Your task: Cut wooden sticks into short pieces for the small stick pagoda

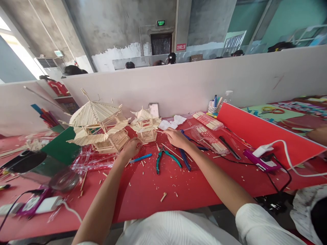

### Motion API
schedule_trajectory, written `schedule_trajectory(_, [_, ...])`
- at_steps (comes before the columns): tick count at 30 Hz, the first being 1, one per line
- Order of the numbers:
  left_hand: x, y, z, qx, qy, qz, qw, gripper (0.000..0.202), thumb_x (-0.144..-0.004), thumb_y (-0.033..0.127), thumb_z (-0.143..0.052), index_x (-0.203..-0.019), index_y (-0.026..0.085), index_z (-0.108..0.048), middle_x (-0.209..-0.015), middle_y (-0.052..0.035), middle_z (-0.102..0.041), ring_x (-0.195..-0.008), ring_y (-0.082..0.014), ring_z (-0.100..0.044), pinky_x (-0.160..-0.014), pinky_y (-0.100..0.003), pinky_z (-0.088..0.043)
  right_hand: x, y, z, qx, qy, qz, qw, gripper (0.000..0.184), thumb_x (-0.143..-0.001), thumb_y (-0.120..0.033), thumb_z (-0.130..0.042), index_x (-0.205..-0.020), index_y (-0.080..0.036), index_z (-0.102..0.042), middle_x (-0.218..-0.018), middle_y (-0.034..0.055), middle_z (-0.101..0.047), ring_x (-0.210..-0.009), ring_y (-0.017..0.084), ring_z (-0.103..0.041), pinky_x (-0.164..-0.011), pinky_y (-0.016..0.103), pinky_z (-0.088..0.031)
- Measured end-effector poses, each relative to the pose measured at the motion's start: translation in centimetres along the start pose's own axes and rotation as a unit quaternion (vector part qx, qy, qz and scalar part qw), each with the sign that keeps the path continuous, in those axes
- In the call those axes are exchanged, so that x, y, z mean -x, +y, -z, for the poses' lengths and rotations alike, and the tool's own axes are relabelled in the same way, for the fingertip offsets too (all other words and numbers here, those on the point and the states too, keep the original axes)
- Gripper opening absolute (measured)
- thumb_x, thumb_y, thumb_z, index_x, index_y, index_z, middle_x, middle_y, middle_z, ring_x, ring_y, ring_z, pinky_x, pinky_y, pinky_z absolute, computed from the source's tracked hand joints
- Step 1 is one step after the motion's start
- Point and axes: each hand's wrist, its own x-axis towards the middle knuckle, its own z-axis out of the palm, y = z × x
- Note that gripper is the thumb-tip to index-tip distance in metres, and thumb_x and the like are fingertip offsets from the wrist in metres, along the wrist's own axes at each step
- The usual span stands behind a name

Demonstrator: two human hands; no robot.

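Observation:
My left hand (130, 148) is beside the lower left of a small wooden-stick pavilion model (147, 135), its fingers curled; what they grip, if anything, is hidden. Between the closed fingers of my right hand (175, 137) is a thin stick (160, 131), its tip pointing left at the small pavilion. A larger stick pavilion (95, 117) with a layered roof stands just behind and left of my left hand. Green-handled pliers (161, 159) lie spread on the red table between my forearms. A blue craft knife (140, 158) is near my left wrist, and a dark blue-handled tool (185, 159) lies under my right wrist.
Packs of sticks (209, 121), a black pen-like tool (229, 148) and a purple power socket (262, 160) with cables lie to the right, before a red board (268, 131). A clear jar (60, 177) lies at left. A white partition (178, 86) borders the back. Scraps litter the table (143, 194).

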Motion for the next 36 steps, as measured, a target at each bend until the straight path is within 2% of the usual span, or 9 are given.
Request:
schedule_trajectory(6, [0.1,0.5,0.4,-0.043,-0.016,-0.004,0.999,0.026,-0.09,0.027,-0.049,-0.095,0.017,-0.073,-0.104,-0.0143,-0.07,-0.092,-0.0262,-0.066,-0.086,-0.038,-0.052,0.1,-0.5,0.6,-0.01,-0.008,0.002,1.0,0.033,-0.093,-0.007,-0.046,-0.113,-0.018,-0.07,-0.114,0.009,-0.069,-0.099,0.02,-0.066,-0.091,0.03,-0.048])
schedule_trajectory(12, [0.1,1.0,0.7,-0.067,-0.05,0.019,0.996,0.026,-0.091,0.027,-0.049,-0.096,0.017,-0.073,-0.1,-0.0134,-0.07,-0.089,-0.025,-0.066,-0.083,-0.035,-0.052,0.2,-1.5,1.0,-0.068,0.002,0.085,0.994,0.035,-0.095,-0.007,-0.043,-0.116,-0.019,-0.069,-0.113,0.009,-0.067,-0.095,0.019,-0.065,-0.086,0.03,-0.05])
schedule_trajectory(15, [0.0,1.0,0.9,-0.064,-0.056,0.029,0.996,0.025,-0.091,0.026,-0.051,-0.098,0.017,-0.072,-0.102,-0.0127,-0.071,-0.091,-0.0238,-0.066,-0.083,-0.033,-0.051,0.2,-1.6,0.8,-0.076,-0.001,0.104,0.992,0.037,-0.095,-0.007,-0.043,-0.117,-0.02,-0.069,-0.111,0.0088,-0.067,-0.096,0.019,-0.065,-0.087,0.031,-0.049])
schedule_trajectory(19, [0.0,1.1,1.0,-0.05,-0.058,0.011,0.997,0.023,-0.09,0.023,-0.051,-0.095,0.016,-0.072,-0.098,-0.0123,-0.072,-0.089,-0.023,-0.066,-0.082,-0.032,-0.051,0.2,-1.5,0.4,-0.087,-0.022,0.123,0.988,0.041,-0.094,-0.006,-0.044,-0.121,-0.023,-0.068,-0.112,0.0074,-0.067,-0.096,0.018,-0.065,-0.088,0.031,-0.05])
schedule_trajectory(24, [0.1,1.0,0.9,-0.04,-0.052,0.002,0.998,0.02,-0.088,0.021,-0.054,-0.092,0.016,-0.072,-0.096,-0.0121,-0.072,-0.083,-0.0216,-0.066,-0.078,-0.03,-0.05,0.1,-1.7,0.5,-0.096,0.002,0.126,0.987,0.043,-0.096,-0.008,-0.04,-0.128,-0.023,-0.064,-0.114,0.0092,-0.064,-0.098,0.018,-0.064,-0.089,0.031,-0.051])
schedule_trajectory(27, [0.0,0.9,0.6,-0.043,-0.058,0.004,0.997,0.02,-0.087,0.019,-0.053,-0.092,0.015,-0.072,-0.097,-0.0124,-0.072,-0.085,-0.0221,-0.066,-0.077,-0.03,-0.05,0.1,-1.8,0.6,-0.078,-0.01,0.124,0.989,0.044,-0.097,-0.008,-0.038,-0.131,-0.022,-0.062,-0.116,0.0098,-0.063,-0.096,0.018,-0.064,-0.087,0.031,-0.052])
schedule_trajectory(36, [0.0,0.7,0.6,-0.034,-0.047,0.004,0.998,0.021,-0.086,0.019,-0.053,-0.091,0.016,-0.073,-0.095,-0.0127,-0.074,-0.086,-0.0242,-0.068,-0.078,-0.031,-0.051,0.2,-2.0,1.1,-0.061,-0.012,0.119,0.991,0.039,-0.097,-0.009,-0.039,-0.123,-0.02,-0.066,-0.112,0.0088,-0.065,-0.097,0.018,-0.064,-0.086,0.03,-0.05])
